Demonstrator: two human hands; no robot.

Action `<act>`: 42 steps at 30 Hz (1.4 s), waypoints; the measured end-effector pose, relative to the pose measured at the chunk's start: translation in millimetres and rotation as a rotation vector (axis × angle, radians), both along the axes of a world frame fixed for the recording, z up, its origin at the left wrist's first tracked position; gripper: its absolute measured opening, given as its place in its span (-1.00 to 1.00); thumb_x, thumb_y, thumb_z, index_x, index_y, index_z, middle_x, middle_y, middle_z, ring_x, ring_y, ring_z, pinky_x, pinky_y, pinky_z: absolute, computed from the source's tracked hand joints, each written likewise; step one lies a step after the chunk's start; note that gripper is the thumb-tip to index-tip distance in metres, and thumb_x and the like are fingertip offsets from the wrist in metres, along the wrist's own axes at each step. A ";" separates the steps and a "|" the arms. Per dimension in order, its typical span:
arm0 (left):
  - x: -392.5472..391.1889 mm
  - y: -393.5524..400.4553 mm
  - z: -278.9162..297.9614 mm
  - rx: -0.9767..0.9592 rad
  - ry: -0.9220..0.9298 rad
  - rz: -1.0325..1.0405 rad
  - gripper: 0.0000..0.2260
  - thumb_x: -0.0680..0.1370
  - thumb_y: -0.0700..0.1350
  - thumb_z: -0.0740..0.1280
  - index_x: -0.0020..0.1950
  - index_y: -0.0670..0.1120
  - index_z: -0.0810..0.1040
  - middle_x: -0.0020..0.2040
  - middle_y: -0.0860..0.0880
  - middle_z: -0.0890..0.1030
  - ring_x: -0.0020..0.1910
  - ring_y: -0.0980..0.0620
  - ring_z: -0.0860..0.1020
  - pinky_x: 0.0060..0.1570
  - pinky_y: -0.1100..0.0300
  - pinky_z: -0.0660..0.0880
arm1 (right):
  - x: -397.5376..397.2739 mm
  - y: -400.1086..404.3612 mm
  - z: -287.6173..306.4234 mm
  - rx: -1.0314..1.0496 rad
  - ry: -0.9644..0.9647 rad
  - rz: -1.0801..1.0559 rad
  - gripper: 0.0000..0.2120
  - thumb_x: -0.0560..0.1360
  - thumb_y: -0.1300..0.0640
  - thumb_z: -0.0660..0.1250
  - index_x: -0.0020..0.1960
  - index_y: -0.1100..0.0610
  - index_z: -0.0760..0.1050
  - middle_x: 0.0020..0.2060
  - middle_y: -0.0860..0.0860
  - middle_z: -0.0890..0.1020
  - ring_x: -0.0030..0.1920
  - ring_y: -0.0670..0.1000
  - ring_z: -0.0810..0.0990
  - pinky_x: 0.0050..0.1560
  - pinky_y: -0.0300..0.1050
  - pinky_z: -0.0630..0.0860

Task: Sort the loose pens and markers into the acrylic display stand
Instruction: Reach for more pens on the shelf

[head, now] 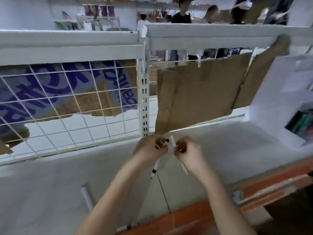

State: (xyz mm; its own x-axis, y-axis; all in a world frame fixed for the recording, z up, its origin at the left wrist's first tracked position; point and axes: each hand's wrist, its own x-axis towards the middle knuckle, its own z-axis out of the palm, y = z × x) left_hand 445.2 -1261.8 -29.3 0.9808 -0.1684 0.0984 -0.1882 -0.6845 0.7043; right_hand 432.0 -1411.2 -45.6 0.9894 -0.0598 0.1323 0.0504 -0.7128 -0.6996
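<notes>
Two hands holding pens above a white shelf

The left hand [151,147] grips a white black-banded pen [156,165]; the right hand [187,150] pinches a slim white pen [173,141].

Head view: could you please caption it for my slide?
Left hand and right hand each grip pens above a white shelf.

White shelf [50,184]: flat, pale, with an orange front edge [271,180]. Wire grid [67,102]: white mesh panel at the shelf's back left. Printed carton [50,92]: brown with purple lettering, behind the grid. Slotted post [144,92]: white upright between grid and cardboard. Cardboard sheet [203,95]: brown, clipped up at back right. White box [279,99]: far right, papers on its face. People [182,14]: blurred, standing beyond the upper shelf [220,31].
</notes>
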 end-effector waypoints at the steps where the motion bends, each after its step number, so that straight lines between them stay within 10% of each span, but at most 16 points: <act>1: -1.7 -22.0 4.1 -0.003 -0.025 -0.045 -0.91 0.50 -0.07 0.33 -0.01 0.01 0.53 -0.15 0.10 0.57 -0.20 0.15 0.50 -0.29 0.36 0.35 | -7.8 -22.9 4.4 -0.016 -0.020 -0.040 -0.87 0.47 0.17 0.33 -0.01 0.15 0.45 -0.19 0.00 0.52 -0.15 0.04 0.51 -0.28 -0.20 0.24; 7: -15.5 -166.2 15.1 -0.060 -0.134 -0.230 -0.91 0.45 -0.11 0.35 -0.07 -0.06 0.56 -0.18 0.07 0.61 -0.14 0.05 0.57 -0.12 0.13 0.49 | -55.0 -169.4 18.3 -0.015 -0.171 -0.203 -0.85 0.52 0.05 0.30 0.06 0.07 0.44 -0.21 -0.10 0.50 -0.22 -0.06 0.46 -0.34 -0.27 0.24; 19: -22.1 -405.2 46.9 -0.192 -0.195 -0.530 -0.89 0.51 -0.13 0.34 0.02 0.01 0.49 -0.21 0.17 0.53 -0.26 0.22 0.53 -0.28 0.41 0.40 | -87.3 -403.7 37.1 -0.030 -0.264 -0.320 -0.74 0.53 0.08 0.29 0.17 -0.06 0.31 -0.18 -0.21 0.49 -0.24 -0.12 0.53 -0.32 -0.24 0.42; 31: 80.0 -551.6 92.9 -0.327 -0.309 -0.532 -0.88 0.51 -0.13 0.34 -0.05 0.08 0.46 -0.19 0.13 0.56 -0.25 0.25 0.53 -0.32 0.48 0.41 | 17.7 -552.7 71.2 -0.005 -0.453 -0.338 -0.56 0.51 0.15 0.34 0.33 -0.02 0.27 -0.22 -0.12 0.53 -0.19 -0.22 0.53 -0.22 -0.48 0.40; 42: 149.3 -636.4 105.1 -0.428 -0.333 -0.384 -0.87 0.52 -0.17 0.32 -0.03 0.06 0.47 -0.19 0.12 0.55 -0.18 0.06 0.57 -0.13 0.14 0.57 | 117.9 -652.4 102.8 0.154 -0.700 -0.233 -0.59 0.49 0.26 0.34 0.19 -0.06 0.28 -0.15 -0.16 0.54 -0.15 -0.30 0.55 -0.13 -0.49 0.43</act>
